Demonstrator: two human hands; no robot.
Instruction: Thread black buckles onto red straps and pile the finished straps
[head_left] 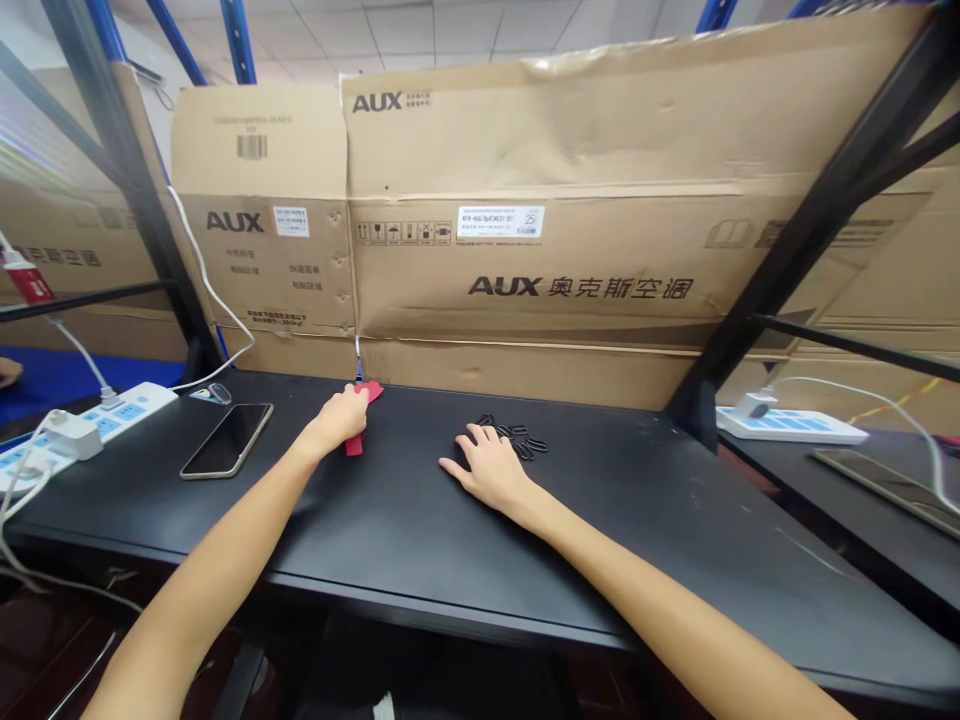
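Observation:
My left hand (342,420) is closed on a flat red piece (370,390) near the back of the black table. A red end (355,444) also sticks out below the fingers. Whether these red parts belong to one item is hidden by the hand. My right hand (492,466) lies palm down on the table with its fingers spread. Just beyond its fingertips lies a loose group of small black loop-shaped pieces (532,444). The hand covers part of that group, and nothing shows in its grasp.
A phone (228,440) lies left of my left hand, with a white power strip (135,410) and cables beyond it. Cardboard panels (585,240) stand along the back edge of the black table (420,540). A dark metal post (750,290) rises at the right.

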